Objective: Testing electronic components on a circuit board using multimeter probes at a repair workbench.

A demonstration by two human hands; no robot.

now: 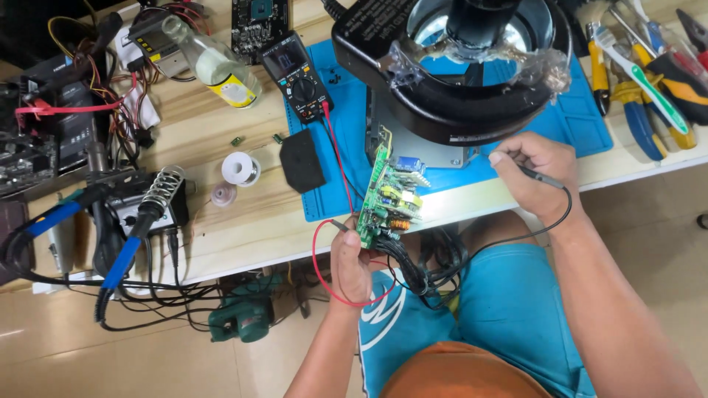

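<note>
Two bare hands work at the front edge of a pale wooden workbench (221,236). The left hand (351,259) is closed on the lower end of a green printed circuit board (386,197) crowded with components, held upright and tilted over the blue silicone work mat (346,147), with a red probe lead (324,250) pinched alongside it. The right hand (537,177) is closed around a slim black probe (542,177), its tip hidden behind the fingers. A black handheld multimeter (299,74) lies on the mat; a black ring-lit magnifier head (457,59) hangs above the board.
</note>
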